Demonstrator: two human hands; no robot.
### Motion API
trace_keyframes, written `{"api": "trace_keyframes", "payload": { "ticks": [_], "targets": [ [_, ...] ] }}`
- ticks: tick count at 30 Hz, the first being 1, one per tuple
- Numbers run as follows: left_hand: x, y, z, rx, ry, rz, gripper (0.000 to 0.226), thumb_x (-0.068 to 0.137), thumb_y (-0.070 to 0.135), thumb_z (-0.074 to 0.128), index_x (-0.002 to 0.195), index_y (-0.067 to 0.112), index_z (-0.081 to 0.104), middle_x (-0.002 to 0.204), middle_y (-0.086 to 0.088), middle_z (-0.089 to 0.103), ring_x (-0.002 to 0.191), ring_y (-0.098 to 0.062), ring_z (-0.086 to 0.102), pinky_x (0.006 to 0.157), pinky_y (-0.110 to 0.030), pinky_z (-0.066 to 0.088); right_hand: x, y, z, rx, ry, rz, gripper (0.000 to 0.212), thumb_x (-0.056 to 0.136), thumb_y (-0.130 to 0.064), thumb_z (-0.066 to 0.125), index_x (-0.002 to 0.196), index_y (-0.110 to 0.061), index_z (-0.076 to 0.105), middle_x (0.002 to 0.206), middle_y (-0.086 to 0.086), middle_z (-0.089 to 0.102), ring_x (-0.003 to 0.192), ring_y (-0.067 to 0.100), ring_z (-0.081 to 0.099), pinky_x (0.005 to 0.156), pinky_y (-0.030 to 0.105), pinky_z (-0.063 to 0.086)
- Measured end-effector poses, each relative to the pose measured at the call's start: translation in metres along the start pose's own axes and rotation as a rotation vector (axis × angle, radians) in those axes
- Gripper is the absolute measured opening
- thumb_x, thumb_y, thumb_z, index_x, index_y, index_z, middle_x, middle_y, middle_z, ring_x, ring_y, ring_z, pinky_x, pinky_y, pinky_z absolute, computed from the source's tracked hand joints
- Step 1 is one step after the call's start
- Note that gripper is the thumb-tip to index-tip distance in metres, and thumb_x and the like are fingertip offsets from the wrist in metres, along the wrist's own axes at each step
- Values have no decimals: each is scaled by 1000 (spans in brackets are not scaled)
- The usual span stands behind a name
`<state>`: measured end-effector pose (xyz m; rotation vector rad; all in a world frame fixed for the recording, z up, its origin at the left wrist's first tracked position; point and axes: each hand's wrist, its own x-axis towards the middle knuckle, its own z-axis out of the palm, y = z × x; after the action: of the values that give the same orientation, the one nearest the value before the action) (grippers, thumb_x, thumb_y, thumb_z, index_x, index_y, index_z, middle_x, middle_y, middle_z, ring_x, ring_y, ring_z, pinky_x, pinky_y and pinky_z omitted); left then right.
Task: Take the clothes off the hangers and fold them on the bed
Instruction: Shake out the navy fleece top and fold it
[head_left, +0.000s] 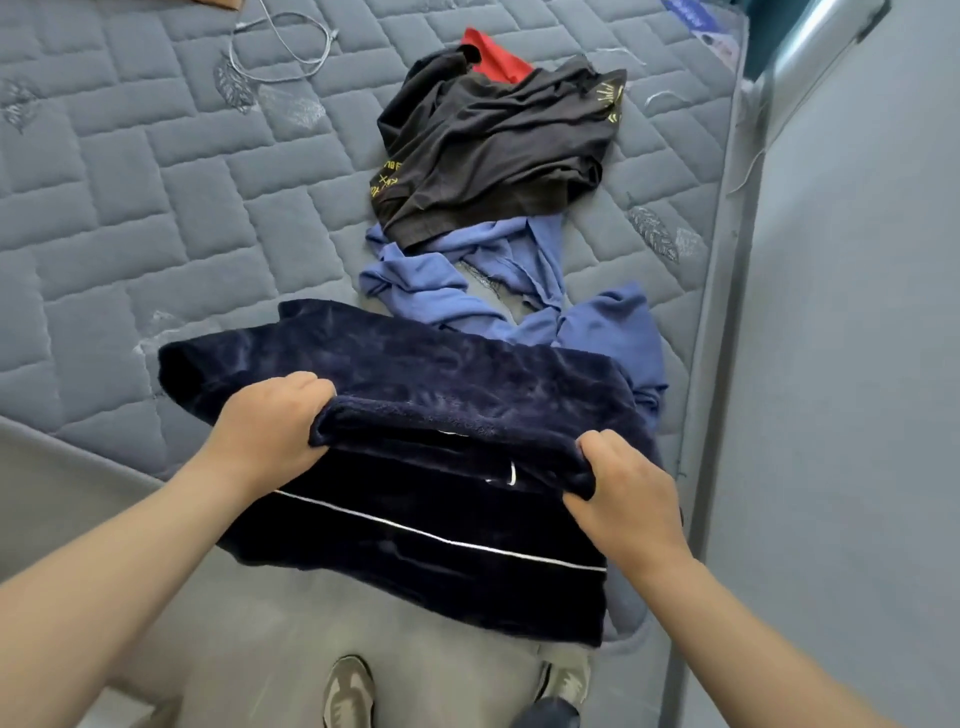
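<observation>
Navy plush garment (441, 374) with a thin white piping stripe (415, 530) is laid across the near edge of the grey quilted mattress (156, 208), with its lower part hanging over that edge toward the floor. A folded-over edge is gripped at both ends: the left hand (270, 421) is curled round the left end and the right hand (623, 493) is clamped on the right end, hands well apart.

Open mattress is left to the left side and further back. On the right the mattress edge runs just beside a pale grey wall (857, 312), so it's tight there.

Behind the navy piece a crumpled blue thin-knit garment (426, 280) is spread out, and a black garment with yellow print (493, 140) is heaped on its far end. A bit of red cloth (493, 57) is seen poking out behind the black heap (can't tell what it is). A looped grey cable (291, 47) is lying far back, well apart from the clothes. A shiny metal pole (810, 41) is seen top right, and grey sneakers (348, 691) on the floor below.

Navy fabric looks fuzzy and thick, the blue one thin and creased. The mattress is stitched in rectangular blocks with leaf embroidery.
</observation>
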<state>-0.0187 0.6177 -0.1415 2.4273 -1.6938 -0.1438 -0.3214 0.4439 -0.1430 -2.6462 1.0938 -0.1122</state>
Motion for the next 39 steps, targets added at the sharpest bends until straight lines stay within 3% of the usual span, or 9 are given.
{"api": "trace_keyframes", "payload": {
  "ticks": [8,11,16,21,23,27,32,36,39],
  "targets": [
    [-85,-12,88,42,-270,55,40,46,3,86,71,5,55,74,-8,49,44,-28,45,36,-28,29,-93,-24,104,-99,-178,88,54,44,-9,86,69,-18,39,62,-4,44,49,17,35,44,19,4],
    [-88,-18,99,4,-217,18,34,54,4,83,75,4,56,90,-10,52,49,-29,46,38,-25,29,-89,-25,115,-134,-134,106,46,48,-11,84,68,-16,43,62,-2,46,49,23,44,43,24,12],
    [-53,-20,75,-97,-38,27,23,68,8,75,85,2,60,91,-14,57,55,-37,54,45,-41,45,-59,-19,88,-88,-95,147,33,71,-28,73,73,-19,41,70,-6,47,61,20,50,47,30,30],
    [-51,-18,49,-16,85,96,24,62,1,72,81,8,60,91,-8,57,55,-31,53,38,-29,37,-62,-31,63,-20,85,166,27,70,-22,74,74,-17,48,71,-4,50,56,23,52,44,30,37],
    [-67,-20,61,66,-73,116,31,58,-3,70,85,10,59,96,-8,54,64,-29,55,41,-34,42,-77,-31,77,-62,-44,155,27,70,-21,74,78,-16,49,75,-2,51,60,25,55,46,30,34],
    [-97,-20,98,93,-582,-29,52,67,16,70,112,15,42,128,-2,27,99,-25,42,74,-38,50,-89,-39,113,-116,-376,239,38,74,-32,70,93,-19,40,96,-3,45,90,24,55,58,30,33],
    [-107,-29,95,-285,-627,-168,41,73,48,72,94,21,49,105,6,41,78,-16,53,72,-30,46,-98,-63,110,42,-323,275,55,73,-58,65,104,-18,45,97,-3,46,85,19,50,66,33,45],
    [-118,-41,91,-504,-421,-491,26,84,42,66,71,20,59,74,7,63,69,-12,57,63,-26,42,-84,-92,102,96,-259,34,30,90,-44,51,104,-18,53,85,-5,56,77,18,56,63,34,47],
    [-120,-59,89,-454,-165,-674,22,83,36,67,76,18,58,77,3,61,71,-19,59,66,-33,45,-66,-117,114,38,-333,101,22,95,-37,47,108,-19,49,95,-3,54,89,19,56,70,33,45]
  ]
}}
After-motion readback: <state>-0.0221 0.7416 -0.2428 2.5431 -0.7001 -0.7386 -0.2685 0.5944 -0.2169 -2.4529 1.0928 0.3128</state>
